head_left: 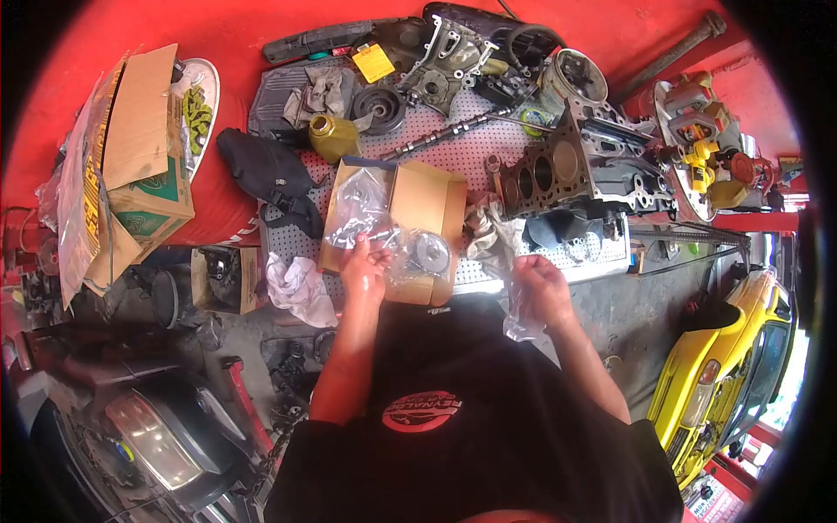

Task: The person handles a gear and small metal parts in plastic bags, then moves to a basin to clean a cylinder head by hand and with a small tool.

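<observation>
From the box [420, 205] on our bench [610, 254], we find the engine block [545, 179] at two o'clock, bottle [334, 139] at eleven, bag [268, 167] at ten, cloth [301, 289] at eight.

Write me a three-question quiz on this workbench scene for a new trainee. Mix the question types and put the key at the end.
1. Multiple choice: what is the person's right hand holding?
A) a yellow bottle
B) clear plastic
C) a camshaft

2. True or false: in the picture, the engine block is to the right of the open cardboard box in front of the person.

3. Short answer: which of the person's hands is at that box?

Key:
1. B
2. True
3. The left hand
</observation>
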### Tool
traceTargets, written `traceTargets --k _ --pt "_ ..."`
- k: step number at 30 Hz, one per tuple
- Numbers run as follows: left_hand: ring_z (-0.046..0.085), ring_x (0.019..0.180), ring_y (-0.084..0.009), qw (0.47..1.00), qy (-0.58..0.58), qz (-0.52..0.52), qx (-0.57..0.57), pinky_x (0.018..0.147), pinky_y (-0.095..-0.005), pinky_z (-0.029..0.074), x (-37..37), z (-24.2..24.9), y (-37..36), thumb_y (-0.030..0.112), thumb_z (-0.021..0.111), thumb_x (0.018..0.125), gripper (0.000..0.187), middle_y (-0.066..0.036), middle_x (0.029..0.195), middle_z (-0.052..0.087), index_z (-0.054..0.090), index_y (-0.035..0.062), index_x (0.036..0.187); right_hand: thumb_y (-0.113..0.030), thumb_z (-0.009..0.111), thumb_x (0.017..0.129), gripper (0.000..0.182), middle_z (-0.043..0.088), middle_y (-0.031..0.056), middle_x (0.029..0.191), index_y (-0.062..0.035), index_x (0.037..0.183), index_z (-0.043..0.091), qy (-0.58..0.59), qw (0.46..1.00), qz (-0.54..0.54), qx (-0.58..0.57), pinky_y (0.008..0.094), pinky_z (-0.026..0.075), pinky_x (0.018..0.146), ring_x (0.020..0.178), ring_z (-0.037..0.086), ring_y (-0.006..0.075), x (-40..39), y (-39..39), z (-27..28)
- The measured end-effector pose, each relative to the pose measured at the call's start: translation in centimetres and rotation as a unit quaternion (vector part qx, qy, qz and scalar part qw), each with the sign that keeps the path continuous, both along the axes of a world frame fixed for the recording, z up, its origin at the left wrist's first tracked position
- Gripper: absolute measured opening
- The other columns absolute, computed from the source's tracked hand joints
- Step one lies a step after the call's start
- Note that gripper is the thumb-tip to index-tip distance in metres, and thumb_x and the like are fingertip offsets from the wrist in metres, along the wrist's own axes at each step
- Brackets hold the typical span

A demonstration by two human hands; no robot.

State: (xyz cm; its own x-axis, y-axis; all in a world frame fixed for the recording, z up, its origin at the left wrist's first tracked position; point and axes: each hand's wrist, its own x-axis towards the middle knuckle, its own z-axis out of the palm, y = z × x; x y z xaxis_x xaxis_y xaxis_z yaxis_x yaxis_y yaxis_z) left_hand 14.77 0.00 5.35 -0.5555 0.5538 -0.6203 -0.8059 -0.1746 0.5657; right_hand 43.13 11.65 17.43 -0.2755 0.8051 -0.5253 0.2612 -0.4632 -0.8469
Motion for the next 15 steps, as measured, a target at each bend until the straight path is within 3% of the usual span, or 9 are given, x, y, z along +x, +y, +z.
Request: traceTargets --k 2,3,5,7,9,11,13,15 --pt "0.063 0.066 -0.0206 1.0 0.007 0.01 -0.013 0.059 -0.0333 0.052 -0.6 -0.7 -0.7 0.025 0.061 0.096 0.023 -0.007 0.082 0.065 0.055 0.0079 0.109 -0.02 0.065 0.091 0.021 0.064 0.0018 0.085 -0.003 0.103 0.063 -0.013 0.996 0.025 0.085 0.0248 0.048 0.068 0.075 0.061 0.0103 -2.8 2.7 3.1" --pt "0.063 0.066 -0.0206 1.0 0.011 0.013 -0.02 0.059 -0.0333 0.051 -0.8 -1.0 -1.1 0.025 0.062 0.096 0.023 -0.007 0.082 0.065 0.055 0.008 0.109 -0.017 0.064 0.094 0.026 0.066 0.0034 0.092 -0.0014 0.114 0.061 -0.007 0.986 0.084 0.146 0.0245 0.05 0.077 0.083 0.063 0.0112 -3.8 5.0 4.9" --pt "0.063 0.068 -0.0196 0.999 0.026 0.018 -0.002 0.059 -0.0332 0.052 -0.9 -0.8 -1.9 0.023 0.062 0.095 0.021 -0.006 0.084 0.066 0.056 0.0067 0.107 -0.02 0.063 0.094 0.028 0.068 0.004 0.087 -0.0004 0.114 0.063 -0.019 0.958 0.113 0.264 0.0276 0.05 0.079 0.084 0.063 0.0115 -7.2 9.6 9.6" --pt "0.063 0.069 -0.0184 0.999 0.039 0.028 -0.008 0.059 -0.0328 0.052 -1.0 -1.2 -2.6 0.022 0.061 0.096 0.019 -0.006 0.085 0.065 0.057 0.0061 0.106 -0.024 0.062 0.094 0.028 0.07 0.0028 0.089 -0.0054 0.115 0.065 -0.089 0.902 0.101 0.41 0.0309 0.05 0.08 0.086 0.064 0.0128 -11.3 13.9 15.2" --pt "0.062 0.07 -0.0171 0.997 0.07 0.016 -0.015 0.06 -0.0324 0.052 -0.9 -0.5 -3.3 0.019 0.059 0.097 0.016 -0.007 0.087 0.066 0.057 0.0053 0.105 -0.028 0.064 0.094 0.034 0.069 0.0027 0.09 -0.003 0.117 0.065 -0.112 0.826 0.156 0.531 0.0279 0.049 0.078 0.084 0.062 0.0102 -13.9 20.7 18.7" --pt "0.062 0.071 -0.0159 0.995 0.091 0.008 -0.03 0.06 -0.0316 0.052 -1.1 -0.1 -4.2 0.017 0.057 0.097 0.015 -0.008 0.089 0.066 0.057 0.0046 0.105 -0.035 0.062 0.093 0.038 0.071 0.0101 0.092 -0.0016 0.111 0.067 -0.15 0.767 0.154 0.605 0.0323 0.051 0.077 0.084 0.066 0.0172 -17.2 27.7 20.4" --pt "0.061 0.071 -0.0147 0.994 0.097 0.006 -0.052 0.06 -0.0306 0.051 -1.3 -0.4 -5.3 0.015 0.054 0.098 0.014 -0.01 0.092 0.067 0.057 0.0039 0.105 -0.03 0.074 0.081 0.032 0.068 0.0206 0.08 -0.0007 0.09 0.069 -0.253 0.657 0.181 0.686 0.0395 0.053 0.067 0.076 0.068 0.0346 -20.1 32.1 20.7" --pt "0.061 0.07 -0.0145 0.992 0.1 0.018 -0.073 0.059 -0.0297 0.051 -1.5 -1.1 -6.3 0.015 0.052 0.099 0.014 -0.011 0.094 0.068 0.057 0.0031 0.105 -0.037 0.068 0.073 0.035 0.064 0.0235 0.071 -0.0031 0.077 0.067 -0.402 0.664 0.219 0.592 0.0468 0.051 0.063 0.069 0.065 0.0403 -21.9 35.8 18.3"
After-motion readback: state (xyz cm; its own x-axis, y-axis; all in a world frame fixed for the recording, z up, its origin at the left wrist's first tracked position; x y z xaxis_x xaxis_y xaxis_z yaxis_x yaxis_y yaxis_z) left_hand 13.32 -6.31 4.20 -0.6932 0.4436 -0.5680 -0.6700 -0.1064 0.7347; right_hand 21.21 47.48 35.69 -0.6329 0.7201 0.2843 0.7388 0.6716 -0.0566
